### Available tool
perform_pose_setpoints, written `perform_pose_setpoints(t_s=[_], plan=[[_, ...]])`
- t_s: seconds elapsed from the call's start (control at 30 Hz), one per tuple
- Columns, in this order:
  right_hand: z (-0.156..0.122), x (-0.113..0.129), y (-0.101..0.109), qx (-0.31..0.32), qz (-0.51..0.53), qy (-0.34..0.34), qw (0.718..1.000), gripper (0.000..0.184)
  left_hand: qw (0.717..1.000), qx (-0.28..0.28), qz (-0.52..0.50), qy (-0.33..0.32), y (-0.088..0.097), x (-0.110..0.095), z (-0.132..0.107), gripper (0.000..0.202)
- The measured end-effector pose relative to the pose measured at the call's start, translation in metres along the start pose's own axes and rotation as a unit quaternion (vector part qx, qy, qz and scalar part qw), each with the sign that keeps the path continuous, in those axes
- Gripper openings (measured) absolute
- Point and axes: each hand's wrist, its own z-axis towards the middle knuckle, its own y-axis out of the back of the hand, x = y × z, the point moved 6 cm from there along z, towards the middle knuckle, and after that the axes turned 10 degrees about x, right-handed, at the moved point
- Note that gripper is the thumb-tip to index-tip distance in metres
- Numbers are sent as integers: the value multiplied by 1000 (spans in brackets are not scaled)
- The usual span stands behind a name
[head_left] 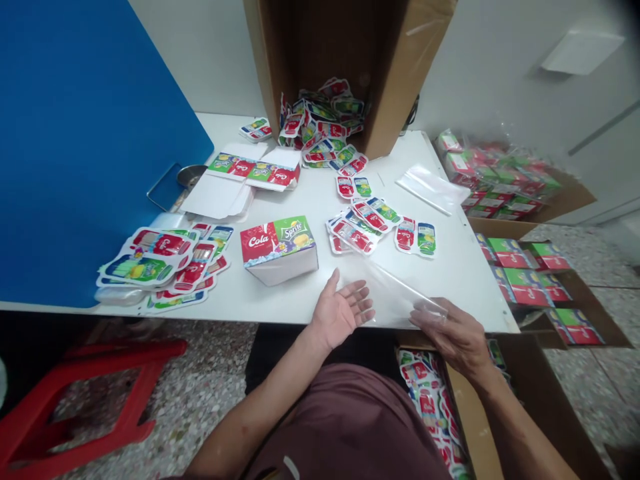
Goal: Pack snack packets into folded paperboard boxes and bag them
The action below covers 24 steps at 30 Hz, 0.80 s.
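Observation:
My left hand [343,310] is palm up over the table's front edge, its fingers spread and nothing in them. In my right hand [455,333] a clear plastic bag [400,290] is pinched by one end, and the rest of it reaches left across the white tabletop. Left of my hands stands a small Cola and Sprite box [280,250]. Just behind the bag lies a loose pile of can-shaped Cola and Sprite packets [357,230], with another packet [415,237] to its right.
A large carton [400,73] spills packets at the back. Flattened boxes [220,193] and a packet stack [150,263] lie left, clear bags [433,187] right. Cartons of boxes [530,287] stand on the right; a packet-filled carton [473,413] is below the table, a red stool [125,380] lower left.

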Motion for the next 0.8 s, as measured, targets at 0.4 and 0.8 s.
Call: perform_pose_setpoints(t_s=[0.4, 0.8], plan=[[-4, 8, 17, -82, 28, -15, 996, 39, 994, -41, 53, 82, 1, 30, -1, 53], [4, 18, 21, -20, 111, -2, 994, 34, 999, 17, -32, -16, -18, 23, 17, 48]])
